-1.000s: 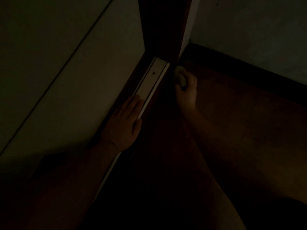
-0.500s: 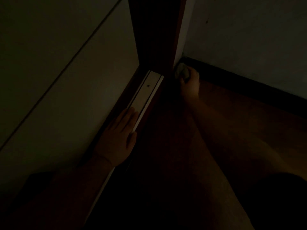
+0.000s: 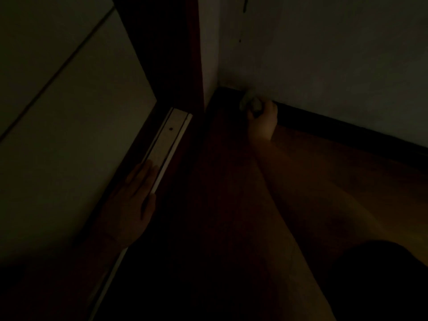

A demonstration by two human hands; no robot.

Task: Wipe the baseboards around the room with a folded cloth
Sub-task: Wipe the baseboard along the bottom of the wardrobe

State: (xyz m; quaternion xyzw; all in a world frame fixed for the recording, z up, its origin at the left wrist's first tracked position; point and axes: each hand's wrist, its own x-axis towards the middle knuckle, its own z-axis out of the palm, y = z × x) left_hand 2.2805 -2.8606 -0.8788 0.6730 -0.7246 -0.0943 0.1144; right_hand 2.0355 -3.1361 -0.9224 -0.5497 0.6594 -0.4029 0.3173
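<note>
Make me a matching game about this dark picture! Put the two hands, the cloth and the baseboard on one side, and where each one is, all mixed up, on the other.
Things:
1. left hand
2. right hand
3. cloth
4. baseboard

Places:
A. a dark strip along the bottom of the wall
B. lying flat on the pale door track on the floor
C. bunched in the fingers, pressed against the dark strip
D. curled round the cloth near the corner

Pairs: 1-B, 2-D, 3-C, 4-A
</note>
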